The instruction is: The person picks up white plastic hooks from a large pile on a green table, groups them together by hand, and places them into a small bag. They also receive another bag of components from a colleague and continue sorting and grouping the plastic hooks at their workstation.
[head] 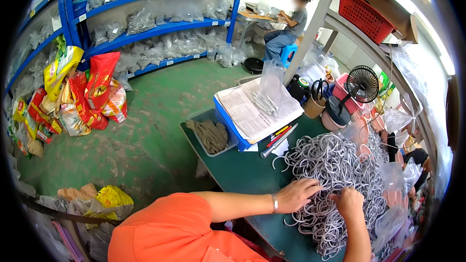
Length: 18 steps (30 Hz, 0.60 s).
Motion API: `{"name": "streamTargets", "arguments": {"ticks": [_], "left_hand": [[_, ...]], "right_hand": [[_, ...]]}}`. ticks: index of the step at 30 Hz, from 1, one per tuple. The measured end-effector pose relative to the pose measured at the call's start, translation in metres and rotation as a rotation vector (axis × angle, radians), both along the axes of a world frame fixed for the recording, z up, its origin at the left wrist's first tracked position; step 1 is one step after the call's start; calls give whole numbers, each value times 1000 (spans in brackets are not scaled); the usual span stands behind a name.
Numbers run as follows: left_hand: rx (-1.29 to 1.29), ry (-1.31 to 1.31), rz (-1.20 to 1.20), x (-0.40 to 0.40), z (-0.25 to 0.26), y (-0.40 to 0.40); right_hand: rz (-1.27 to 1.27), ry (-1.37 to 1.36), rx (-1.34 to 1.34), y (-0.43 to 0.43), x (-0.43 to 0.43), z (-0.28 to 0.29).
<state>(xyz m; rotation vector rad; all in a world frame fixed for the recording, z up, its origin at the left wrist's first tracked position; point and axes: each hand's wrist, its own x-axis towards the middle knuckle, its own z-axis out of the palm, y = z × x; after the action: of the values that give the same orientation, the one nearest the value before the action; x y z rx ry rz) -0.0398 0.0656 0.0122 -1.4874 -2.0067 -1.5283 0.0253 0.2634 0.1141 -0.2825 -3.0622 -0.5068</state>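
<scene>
A large heap of open, C-shaped silvery metal rings (327,163) lies tangled on the dark green tabletop (236,174) in front of me. My left hand (299,194), with a silver-coloured bracelet at the wrist, reaches into the heap's near left side, its fingertips among the rings. To its right, my right hand (350,201) rests against the heap with curled fingers, its thumb towards the left hand. Whether either hand grips a ring is hidden by the fingers and the clutter.
Beyond the heap are a newspaper-covered blue bin (251,112), pens (280,134), a metal tube (278,141), scissors (319,89) and a small fan (362,84). A clear tub (233,143) holds a cloth. Overhead is a red basket (364,16). A person (287,25) sits at a far table.
</scene>
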Motion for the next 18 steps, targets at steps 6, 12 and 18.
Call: {"name": "streamTargets", "arguments": {"ticks": [6, 12, 18], "left_hand": [[-237, 293, 159, -15, 7, 43], [36, 350, 29, -45, 4, 43], [-125, 589, -103, -80, 40, 42]], "right_hand": [[44, 147, -87, 24, -3, 1], [293, 605, -385, 48, 9, 13], [31, 515, -710, 30, 38, 31]]}}
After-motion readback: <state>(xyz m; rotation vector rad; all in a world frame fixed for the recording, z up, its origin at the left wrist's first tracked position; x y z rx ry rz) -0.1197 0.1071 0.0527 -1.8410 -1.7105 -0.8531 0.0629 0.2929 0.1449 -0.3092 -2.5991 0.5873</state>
